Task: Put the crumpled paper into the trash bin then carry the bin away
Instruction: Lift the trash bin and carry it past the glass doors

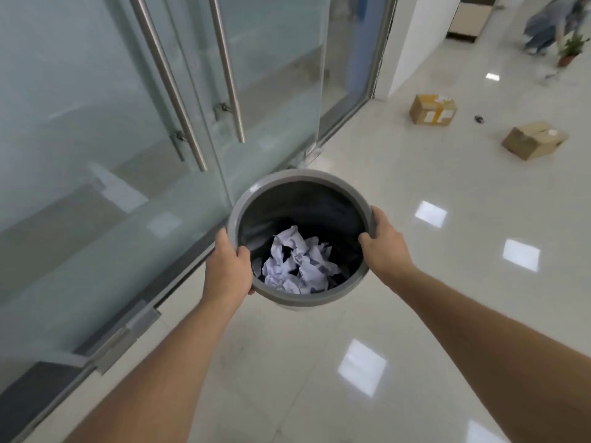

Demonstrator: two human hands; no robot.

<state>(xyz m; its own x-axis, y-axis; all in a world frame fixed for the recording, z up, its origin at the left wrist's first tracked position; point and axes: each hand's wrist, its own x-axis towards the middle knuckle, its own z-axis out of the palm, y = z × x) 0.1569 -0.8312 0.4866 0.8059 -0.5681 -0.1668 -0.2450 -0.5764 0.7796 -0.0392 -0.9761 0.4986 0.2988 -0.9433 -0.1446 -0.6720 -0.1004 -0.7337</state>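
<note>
A person holds a grey bin (289,180) in both bare hands at the centre of the frame, above a glossy pale floor (415,282). The left hand (228,270) clasps the rim at lower left, its fingers (244,252) hooked over the edge into the bin. The right hand (385,243) clasps the rim on the right the same way, thumb inside. Crumpled white paper (297,262) lies at the bottom of the bin, against its dark lining. Frosted glass doors (96,107) with long steel handles (169,81) fill the left of the frame. Two cardboard boxes (431,108) lie on the floor at upper right, with a small potted plant (571,51) and a blurred figure beyond them.
</note>
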